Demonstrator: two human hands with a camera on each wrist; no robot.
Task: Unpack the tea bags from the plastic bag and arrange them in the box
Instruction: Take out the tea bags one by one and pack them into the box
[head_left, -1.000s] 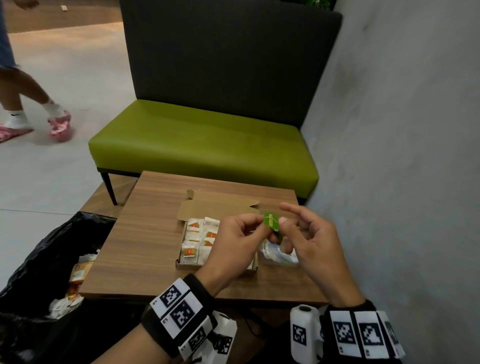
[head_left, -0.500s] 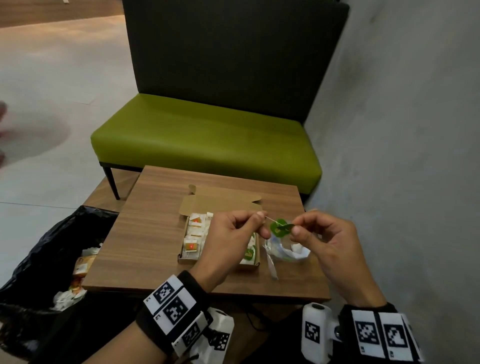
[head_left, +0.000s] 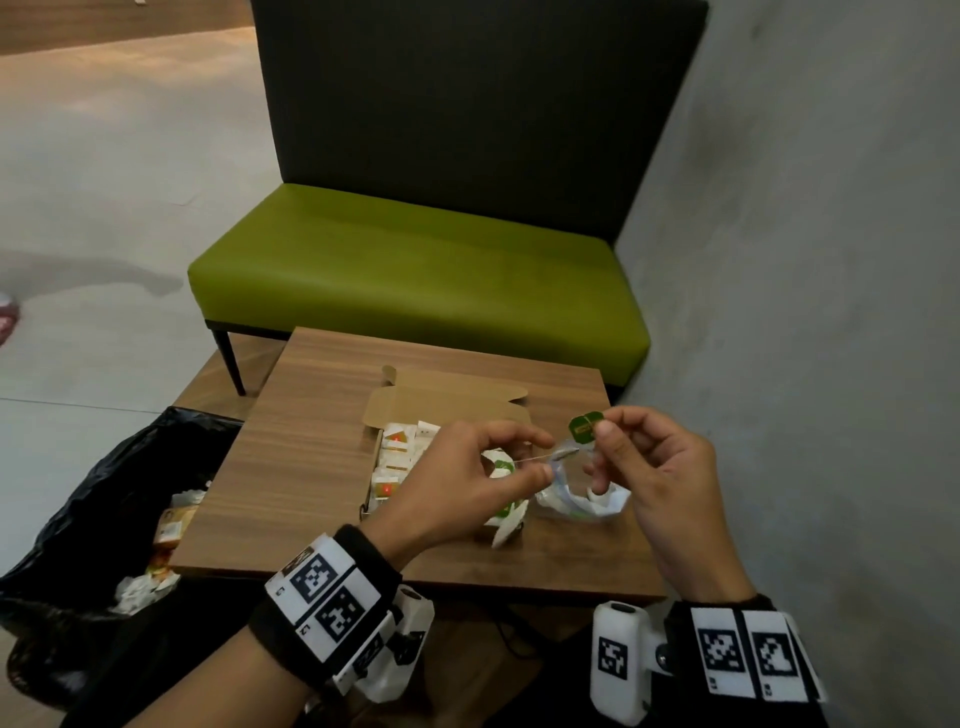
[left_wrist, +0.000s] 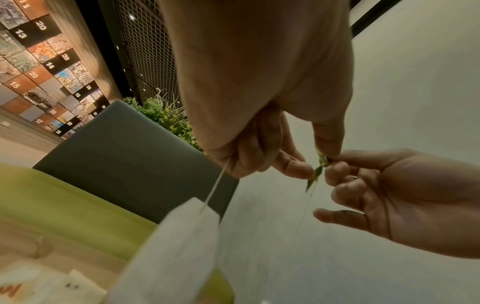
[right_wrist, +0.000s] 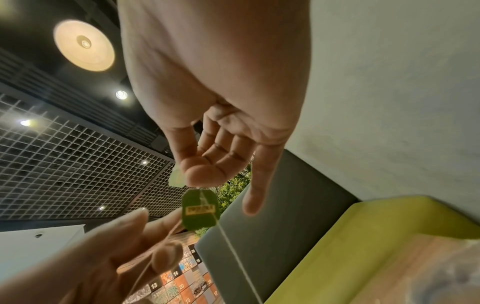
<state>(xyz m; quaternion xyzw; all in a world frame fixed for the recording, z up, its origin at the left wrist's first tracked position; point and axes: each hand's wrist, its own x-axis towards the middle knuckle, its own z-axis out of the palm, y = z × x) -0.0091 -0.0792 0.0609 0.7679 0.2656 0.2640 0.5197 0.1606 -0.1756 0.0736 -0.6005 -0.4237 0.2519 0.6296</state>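
An open cardboard box (head_left: 383, 415) stands on the wooden table (head_left: 291, 467) with several white tea bags (head_left: 396, 446) in it. A crumpled clear plastic bag (head_left: 576, 506) lies just right of the box. My right hand (head_left: 597, 431) pinches a green paper tag (head_left: 583, 427), also shown in the right wrist view as the tag (right_wrist: 200, 207). A thin string (head_left: 535, 458) runs from the tag to my left hand (head_left: 540, 460), which grips it above the box. Below the left hand a white tea bag (left_wrist: 182, 236) hangs on that string.
A black rubbish bag (head_left: 93, 499) with wrappers stands open at the table's left edge. A green bench (head_left: 415, 280) with a dark backrest is behind the table. A grey wall (head_left: 805, 312) runs close along the right.
My right hand has lifted the green tag up and to the right, away from my left hand. More string now shows between the two hands.
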